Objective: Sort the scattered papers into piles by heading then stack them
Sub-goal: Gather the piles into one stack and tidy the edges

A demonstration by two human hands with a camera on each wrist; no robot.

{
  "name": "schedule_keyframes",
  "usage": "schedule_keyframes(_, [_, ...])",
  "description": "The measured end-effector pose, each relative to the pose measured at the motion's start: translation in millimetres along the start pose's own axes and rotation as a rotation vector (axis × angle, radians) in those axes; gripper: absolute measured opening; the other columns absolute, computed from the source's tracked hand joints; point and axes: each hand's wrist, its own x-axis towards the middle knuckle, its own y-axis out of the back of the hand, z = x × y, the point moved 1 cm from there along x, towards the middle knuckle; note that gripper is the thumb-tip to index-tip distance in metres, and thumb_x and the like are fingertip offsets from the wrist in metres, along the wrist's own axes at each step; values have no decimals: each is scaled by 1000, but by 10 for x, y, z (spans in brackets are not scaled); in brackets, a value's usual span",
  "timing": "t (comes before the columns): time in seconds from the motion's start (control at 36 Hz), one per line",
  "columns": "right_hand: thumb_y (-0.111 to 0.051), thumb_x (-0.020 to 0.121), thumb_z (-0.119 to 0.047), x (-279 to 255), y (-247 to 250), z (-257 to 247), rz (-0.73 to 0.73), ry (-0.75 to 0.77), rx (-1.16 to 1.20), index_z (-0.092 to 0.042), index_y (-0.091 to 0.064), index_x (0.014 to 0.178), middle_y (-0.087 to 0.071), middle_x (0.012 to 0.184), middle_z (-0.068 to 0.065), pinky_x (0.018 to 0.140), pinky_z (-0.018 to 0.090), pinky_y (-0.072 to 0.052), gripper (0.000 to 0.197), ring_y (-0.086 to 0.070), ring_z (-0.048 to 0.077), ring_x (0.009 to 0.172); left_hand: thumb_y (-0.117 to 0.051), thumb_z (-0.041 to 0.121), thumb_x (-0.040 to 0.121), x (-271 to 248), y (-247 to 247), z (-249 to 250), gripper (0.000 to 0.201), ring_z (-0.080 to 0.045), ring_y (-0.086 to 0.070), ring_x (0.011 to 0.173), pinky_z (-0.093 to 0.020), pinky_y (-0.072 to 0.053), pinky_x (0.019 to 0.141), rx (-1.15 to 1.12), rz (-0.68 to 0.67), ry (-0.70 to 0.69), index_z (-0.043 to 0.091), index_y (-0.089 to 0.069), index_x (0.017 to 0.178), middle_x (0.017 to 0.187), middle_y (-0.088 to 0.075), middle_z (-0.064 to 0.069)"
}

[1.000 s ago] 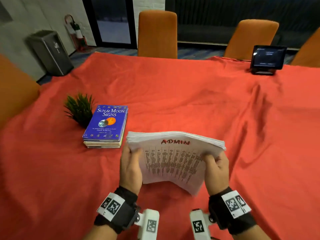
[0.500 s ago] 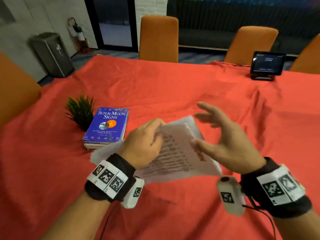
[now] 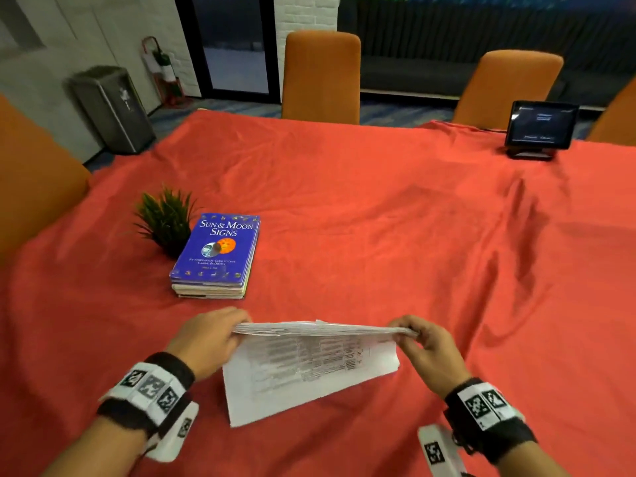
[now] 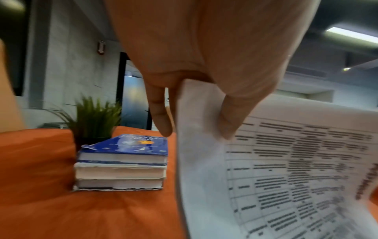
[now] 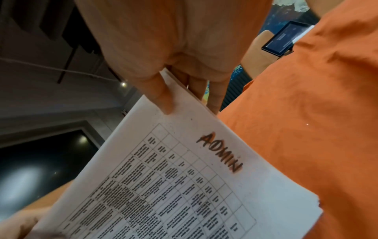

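Papers [image 3: 309, 366] headed ADMIN hang gathered in one stack just above the red tablecloth [image 3: 378, 218], left hand [image 3: 203, 342] and right hand [image 3: 430, 349] pinching opposite ends; none lie scattered, so only squaring and setting down seems left.

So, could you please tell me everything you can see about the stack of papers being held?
The stack of papers is white sheets printed with tables of small black text; the top sheet is headed ADMIN in red marker. The left hand and right hand each pinch one end, holding it above the red tablecloth, sheet edges facing up, near a pile of books.
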Motion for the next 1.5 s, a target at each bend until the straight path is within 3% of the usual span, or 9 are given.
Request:
schedule_keyframes(0.25, [-59,85,10,131,284,-310,286,100,109,-20,-66,85,-69,79,-8,71,20,-49,31,-59,2,73,-57,38,82,-28,526,164,17,-12,-64,72,-34,-51,65,-276,387,3,25,-65,91,76,-68,9])
schedule_keyframes(0.44, [-55,86,14,-112,461,-620,446,207,234,-15,-67,91,-70,87,-1,75,17,-49,32,-62,6,80,-65,23,82,-154,526,500,10,-1,-61,74,-13,-44,65,-560,728,34,27,-64,91,81,-68,10])
schedule_keyframes(0.61, [-57,85,13,-282,21,20,403,4,215,-23,-61,97,-66,86,-11,70,13,-48,38,-60,-1,75,-65,8,84,-202,-421,475,28,1,-59,75,-15,-46,70,-832,559,221,33,-56,91,89,-65,13])
schedule_keyframes(0.72, [-53,82,21,-288,-174,214,414,-86,274,-5,-61,99,-66,85,-5,67,8,-48,32,-61,-6,73,-60,11,78,-152,-718,477,21,-11,-59,88,-7,-44,77,-1096,587,379,24,-58,94,89,-64,11])
schedule_keyframes(0.83, [-52,83,17,-178,-259,356,467,-287,344,-7,-64,81,-68,63,-18,57,7,-45,28,-57,-7,57,-55,-5,89,-40,-783,585,27,-24,-59,101,-27,-40,86,-1231,597,569,20,-61,82,88,-64,0])
schedule_keyframes(1.06, [-45,82,19,-51,-70,-39,601,-202,446,-5,-64,75,-65,56,-12,56,11,-46,32,-55,-6,52,-46,-12,88,25,-292,773,42,21,-58,73,-13,-43,77,-1348,803,486,25,-63,81,75,-68,33])
schedule_keyframes(1.22, [-45,79,21,-132,-34,-41,650,-132,429,-9,-63,66,-66,59,-14,57,10,-45,37,-57,-4,56,-45,-12,88,-81,-269,783,44,17,-59,75,-1,-44,72,-1336,858,462,25,-64,78,78,-71,14])
schedule_keyframes(1.33, [-48,68,-7,-196,-326,351,551,-328,432,2,-66,75,-67,57,-1,61,24,-48,21,-58,4,56,-42,-11,89,-76,-596,742,34,-13,-58,83,-17,-46,69,-1345,734,620,18,-60,84,82,-61,5])
schedule_keyframes(1.5, [-47,63,-11,-186,-377,414,497,-366,407,4,-66,79,-67,64,3,53,13,-48,30,-57,4,56,-42,-12,85,-8,-605,725,34,-14,-57,75,-26,-45,66,-1405,678,676,18,-59,89,81,-62,-1])
